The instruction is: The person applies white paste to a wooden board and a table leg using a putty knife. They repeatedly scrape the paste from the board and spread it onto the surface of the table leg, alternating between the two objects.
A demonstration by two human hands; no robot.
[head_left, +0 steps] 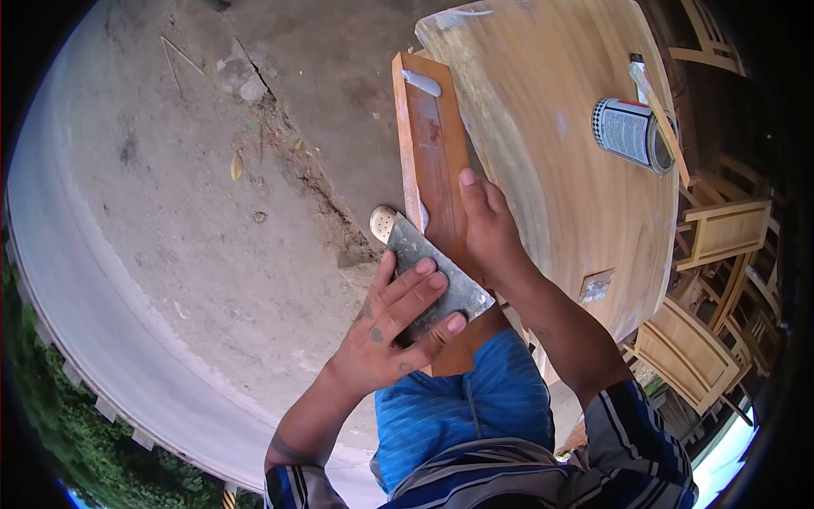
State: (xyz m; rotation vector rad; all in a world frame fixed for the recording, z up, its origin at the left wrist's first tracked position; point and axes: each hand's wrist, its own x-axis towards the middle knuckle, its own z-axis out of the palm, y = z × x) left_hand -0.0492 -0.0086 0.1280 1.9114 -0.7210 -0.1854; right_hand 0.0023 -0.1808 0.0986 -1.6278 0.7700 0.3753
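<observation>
My left hand [409, 314] presses its fingers on a flat grey metal scraper plate [458, 293], whose edge lies across the lower part of an orange-brown wooden board [437, 161]. Pale putty [421, 82] sits near the far end of the board, and a second pale streak lies on its left side just above the plate. My right hand [492, 220] grips the board's right edge, thumb on the top face. The board's near end reaches my lap, partly hidden by the plate and my left hand.
A large wooden tabletop [543, 102] stands at the right, bearing a tipped can [632, 134], a wooden stick [666, 127] and a small stained square [597, 286]. Wooden chair frames [687, 352] are farther right. Cracked concrete ground [195, 170] lies left, beside a shoe tip [383, 223].
</observation>
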